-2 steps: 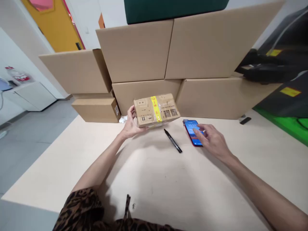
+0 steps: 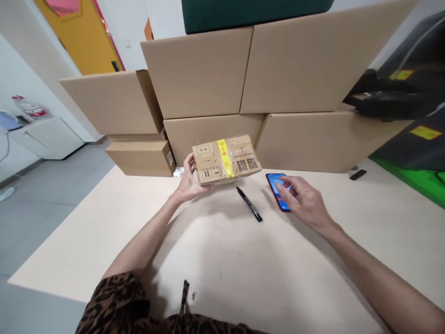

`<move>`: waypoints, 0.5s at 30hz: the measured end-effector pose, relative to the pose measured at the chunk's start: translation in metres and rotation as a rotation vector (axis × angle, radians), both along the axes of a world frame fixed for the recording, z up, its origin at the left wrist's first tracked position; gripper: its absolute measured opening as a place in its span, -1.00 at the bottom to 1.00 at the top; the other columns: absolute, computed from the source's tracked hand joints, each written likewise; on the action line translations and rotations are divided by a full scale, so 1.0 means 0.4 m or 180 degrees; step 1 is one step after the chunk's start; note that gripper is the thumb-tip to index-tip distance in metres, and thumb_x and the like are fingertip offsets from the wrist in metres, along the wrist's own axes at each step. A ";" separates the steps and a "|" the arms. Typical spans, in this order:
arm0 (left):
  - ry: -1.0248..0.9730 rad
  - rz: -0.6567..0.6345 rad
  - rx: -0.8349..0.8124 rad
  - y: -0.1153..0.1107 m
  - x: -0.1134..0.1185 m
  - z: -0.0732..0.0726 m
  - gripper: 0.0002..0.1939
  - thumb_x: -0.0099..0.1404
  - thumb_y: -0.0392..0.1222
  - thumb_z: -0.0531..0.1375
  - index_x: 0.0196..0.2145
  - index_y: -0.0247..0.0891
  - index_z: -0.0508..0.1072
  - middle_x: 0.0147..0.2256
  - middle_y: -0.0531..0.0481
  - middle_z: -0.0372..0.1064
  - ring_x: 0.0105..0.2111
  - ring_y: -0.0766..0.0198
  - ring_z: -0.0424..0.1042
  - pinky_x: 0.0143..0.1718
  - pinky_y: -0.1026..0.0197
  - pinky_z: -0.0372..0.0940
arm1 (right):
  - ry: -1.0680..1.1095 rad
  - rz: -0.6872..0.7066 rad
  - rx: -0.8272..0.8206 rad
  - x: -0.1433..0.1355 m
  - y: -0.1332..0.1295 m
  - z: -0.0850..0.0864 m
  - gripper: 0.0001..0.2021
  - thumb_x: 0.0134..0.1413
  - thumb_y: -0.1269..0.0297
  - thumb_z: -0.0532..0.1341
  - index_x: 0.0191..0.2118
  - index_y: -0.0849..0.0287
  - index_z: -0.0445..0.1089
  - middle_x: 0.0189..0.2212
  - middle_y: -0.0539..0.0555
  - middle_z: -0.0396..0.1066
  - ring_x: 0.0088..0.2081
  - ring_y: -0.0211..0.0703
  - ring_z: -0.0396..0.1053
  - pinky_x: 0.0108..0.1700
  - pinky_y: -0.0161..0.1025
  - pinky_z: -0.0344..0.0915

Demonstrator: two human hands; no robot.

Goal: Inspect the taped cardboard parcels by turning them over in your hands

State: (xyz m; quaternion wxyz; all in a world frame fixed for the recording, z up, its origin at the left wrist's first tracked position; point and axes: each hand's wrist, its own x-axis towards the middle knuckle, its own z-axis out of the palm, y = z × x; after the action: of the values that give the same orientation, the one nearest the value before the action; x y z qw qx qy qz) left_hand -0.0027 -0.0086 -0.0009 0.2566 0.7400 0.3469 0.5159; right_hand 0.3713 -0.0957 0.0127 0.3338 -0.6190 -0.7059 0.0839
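Note:
My left hand (image 2: 189, 182) grips the left end of a small cardboard parcel (image 2: 225, 159) with a yellow tape band, holding it tilted just above the pale table (image 2: 104, 232). My right hand (image 2: 303, 200) hovers with spread fingers over a red phone (image 2: 276, 185) with a lit blue screen lying flat on the table; its fingertips cover part of the screen. A black marker pen (image 2: 249, 203) lies on the table between the parcel and the phone.
Large plain cardboard boxes (image 2: 243, 74) are stacked like a wall behind the parcel, with smaller ones (image 2: 141, 157) at the left. A small black object (image 2: 358, 174) lies at the right. A dark machine with yellow labels (image 2: 410, 102) stands at far right. Grey floor lies left.
My right hand has slid slightly left over the phone, covering more of the screen. The parcel and left hand have barely moved.

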 end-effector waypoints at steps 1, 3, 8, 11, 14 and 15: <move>-0.0017 0.0036 0.0029 -0.011 -0.004 0.000 0.40 -0.10 0.35 0.62 0.43 0.00 -0.12 0.41 -0.35 0.05 0.45 -0.35 0.19 0.47 -0.45 0.16 | -0.0045 0.0183 -0.0076 -0.029 -0.002 0.012 -0.56 0.41 -0.10 0.08 0.05 0.09 0.51 -0.15 0.23 0.63 -0.22 0.11 0.59 -0.10 -0.02 0.46; -0.0065 0.0089 0.0079 -0.033 -0.014 0.001 0.37 -0.08 0.38 0.60 0.42 0.03 -0.13 0.42 -0.33 0.04 0.45 -0.33 0.21 0.47 -0.45 0.17 | -0.0379 0.0501 -0.0390 -0.091 -0.007 0.022 -0.62 0.42 -0.07 0.11 -0.01 0.08 0.52 -0.19 0.21 0.64 -0.21 0.12 0.61 -0.15 -0.06 0.44; -0.0129 0.0084 0.0189 -0.088 -0.040 0.012 0.31 0.03 0.32 0.57 0.43 0.07 -0.17 0.41 -0.31 0.07 0.43 -0.31 0.26 0.46 -0.48 0.19 | -0.1301 0.0836 -0.1142 -0.210 -0.014 -0.013 -0.72 0.46 0.14 0.12 0.09 0.09 0.47 -0.02 0.23 0.63 -0.12 0.11 0.63 -0.22 -0.16 0.31; -0.0179 0.0053 0.0327 -0.109 -0.053 0.008 0.28 0.06 0.35 0.55 0.43 0.07 -0.17 0.41 -0.31 0.09 0.41 -0.29 0.28 0.45 -0.50 0.19 | -0.1380 0.0784 -0.1237 -0.227 0.003 -0.038 -0.68 0.46 0.34 0.06 0.18 0.15 0.43 0.02 0.27 0.60 -0.15 0.09 0.63 -0.24 -0.17 0.26; -0.0224 0.0068 0.0310 -0.119 -0.055 -0.008 0.31 0.06 0.41 0.53 0.45 0.04 -0.20 0.39 -0.33 0.11 0.39 -0.30 0.30 0.42 -0.49 0.24 | -0.1378 0.0624 -0.1199 -0.221 0.040 -0.050 -0.65 0.46 0.39 0.03 0.19 0.24 0.43 0.03 0.36 0.58 -0.16 0.16 0.63 -0.25 -0.13 0.24; -0.0236 0.0106 0.0259 -0.119 -0.052 -0.014 0.36 0.03 0.42 0.53 0.46 0.05 -0.22 0.39 -0.33 0.11 0.39 -0.31 0.30 0.42 -0.49 0.25 | -0.1355 0.0583 -0.1168 -0.216 0.055 -0.052 -0.65 0.47 0.38 0.02 0.19 0.25 0.43 0.04 0.39 0.58 -0.14 0.18 0.63 -0.23 -0.11 0.25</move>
State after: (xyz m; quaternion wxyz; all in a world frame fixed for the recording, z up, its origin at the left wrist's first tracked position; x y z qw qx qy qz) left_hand -0.0236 -0.0564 -0.0067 0.2304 0.7243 0.3282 0.5609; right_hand 0.2848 -0.0737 -0.0080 0.0518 -0.6064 -0.7861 0.1082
